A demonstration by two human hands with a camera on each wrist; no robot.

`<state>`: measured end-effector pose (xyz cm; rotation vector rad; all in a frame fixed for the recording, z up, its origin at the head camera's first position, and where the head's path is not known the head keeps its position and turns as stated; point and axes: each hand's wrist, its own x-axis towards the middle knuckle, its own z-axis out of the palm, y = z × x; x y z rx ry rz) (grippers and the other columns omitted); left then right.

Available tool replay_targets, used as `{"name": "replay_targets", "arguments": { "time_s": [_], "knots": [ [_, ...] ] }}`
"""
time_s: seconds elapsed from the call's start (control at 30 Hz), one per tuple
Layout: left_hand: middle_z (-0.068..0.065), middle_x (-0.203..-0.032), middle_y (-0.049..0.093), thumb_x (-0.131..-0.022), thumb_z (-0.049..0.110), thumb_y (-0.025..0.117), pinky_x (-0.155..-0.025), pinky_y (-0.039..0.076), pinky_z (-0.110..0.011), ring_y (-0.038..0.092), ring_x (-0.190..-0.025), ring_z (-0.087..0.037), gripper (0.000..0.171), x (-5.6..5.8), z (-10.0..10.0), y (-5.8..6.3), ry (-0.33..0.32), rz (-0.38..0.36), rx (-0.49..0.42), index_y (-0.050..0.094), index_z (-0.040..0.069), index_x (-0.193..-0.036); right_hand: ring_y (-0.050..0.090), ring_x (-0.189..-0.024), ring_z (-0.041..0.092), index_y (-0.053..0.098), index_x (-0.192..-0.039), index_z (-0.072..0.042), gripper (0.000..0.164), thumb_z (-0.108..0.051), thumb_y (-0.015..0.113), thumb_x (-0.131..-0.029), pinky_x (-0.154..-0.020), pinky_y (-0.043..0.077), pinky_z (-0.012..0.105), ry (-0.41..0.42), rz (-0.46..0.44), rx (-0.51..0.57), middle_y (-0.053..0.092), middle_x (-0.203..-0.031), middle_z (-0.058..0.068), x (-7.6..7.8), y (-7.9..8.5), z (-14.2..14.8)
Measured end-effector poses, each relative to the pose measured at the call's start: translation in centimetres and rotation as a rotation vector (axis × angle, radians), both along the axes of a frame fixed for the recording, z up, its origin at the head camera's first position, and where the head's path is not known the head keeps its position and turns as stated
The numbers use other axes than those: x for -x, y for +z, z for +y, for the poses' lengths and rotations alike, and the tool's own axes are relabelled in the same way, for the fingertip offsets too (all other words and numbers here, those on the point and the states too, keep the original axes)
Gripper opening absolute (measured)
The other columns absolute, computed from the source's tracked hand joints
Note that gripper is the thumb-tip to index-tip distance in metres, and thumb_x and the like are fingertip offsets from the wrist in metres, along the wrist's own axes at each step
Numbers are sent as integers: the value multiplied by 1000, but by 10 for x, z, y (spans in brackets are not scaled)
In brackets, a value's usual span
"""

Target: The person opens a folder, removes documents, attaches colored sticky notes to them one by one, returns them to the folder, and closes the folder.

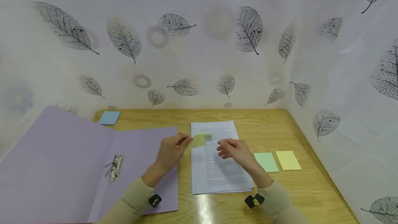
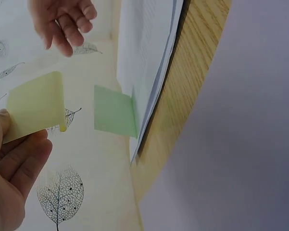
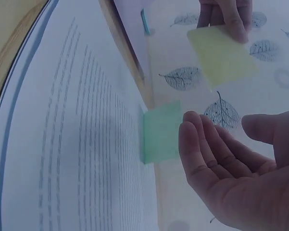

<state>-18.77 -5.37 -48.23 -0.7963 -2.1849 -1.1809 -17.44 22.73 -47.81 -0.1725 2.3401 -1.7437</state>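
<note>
Between thumb and fingers, my left hand (image 1: pixel 172 150) pinches a yellow sticky note (image 2: pixel 38 103) above the left side of the printed sheets (image 1: pixel 222 172). A green sticky note (image 2: pixel 114 110) stands up from those sheets, attached along one edge, as both wrist views show. To the right, my right hand (image 3: pixel 250 173) hovers over the paper with its fingers loosely bent and nothing in them. In the right wrist view the yellow note hangs beyond the green one, apart from it.
A purple folder (image 1: pixel 146 168) lies spread out at the left, with a metal clip (image 1: pixel 116 168) near its spine. Right of the papers are a green pad (image 1: pixel 266 162) and a yellow pad (image 1: pixel 288 160). A blue pad (image 1: pixel 109 117) sits at the back left. Leaf-patterned curtain (image 1: pixel 186 58) surrounds the table.
</note>
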Motion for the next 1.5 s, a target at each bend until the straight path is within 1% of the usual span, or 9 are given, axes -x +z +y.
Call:
{"name": "replay_targets", "arguments": {
  "time_s": [0.17,0.4,0.53,0.77,0.97,1.03,1.13,1.33,1.5],
  "knots": [
    [-8,-87,80,-91,5,81,-68,63,-24,78,-76,-16,6,-2,2,1,-21,16,3,76,3,-95,79,-93,23,59,-132,18,54,-32,51,-113,-82,66,36,92,-75,105,74,-114,30,1,-3,-21],
    [-2,-84,79,-91,6,82,-62,55,-18,67,-68,-6,6,-4,2,-2,-89,69,56,77,6,-95,79,-86,17,60,-129,11,55,-42,51,-112,-82,66,35,70,-199,227,79,-109,20,-1,2,-37],
    [-2,-88,80,-93,8,80,-65,56,-17,71,-73,-6,5,-7,2,-3,-153,84,90,78,7,-98,78,-86,16,60,-131,11,49,-34,57,-110,-82,66,33,54,-200,251,79,-109,19,0,2,-39],
    [0,-91,80,-91,5,81,-69,59,-17,75,-81,-7,9,-12,8,-3,-296,77,179,78,7,-99,76,-86,15,62,-129,14,42,-22,63,-107,-80,65,30,34,-166,234,75,-103,4,3,-6,-33],
    [-6,-104,81,-93,19,82,-89,63,-26,79,-100,-17,24,-16,18,-10,-369,38,244,75,4,-109,74,-86,11,65,-124,16,36,-17,63,-107,-76,64,27,-24,-133,162,77,-102,5,7,-16,-20],
    [-10,-114,80,-95,25,81,-94,63,-30,78,-109,-22,34,-17,21,-13,-347,8,260,74,1,-117,74,-85,10,66,-123,15,34,-15,62,-107,-75,63,25,-58,-132,139,78,-101,6,8,-18,-16],
    [-13,-121,78,-99,28,76,-94,64,-36,77,-113,-26,39,-19,28,-16,-256,-84,254,72,0,-126,74,-85,10,67,-123,14,33,-15,62,-107,-75,62,24,-102,-132,106,78,-101,7,9,-17,-8],
    [-13,-110,81,-103,14,69,-80,65,-39,79,-91,-25,21,-17,51,-21,-108,-275,165,77,1,-117,74,-87,12,65,-126,13,35,-17,62,-107,-76,63,25,-131,-143,95,76,-104,7,10,-12,4],
    [-8,-108,82,-102,13,71,-81,64,-34,79,-95,-20,14,-10,65,-25,-24,-300,177,79,7,-111,73,-87,11,65,-128,12,36,-17,62,-107,-75,62,25,-152,-153,84,76,-103,5,10,-12,12]
  ]
}}
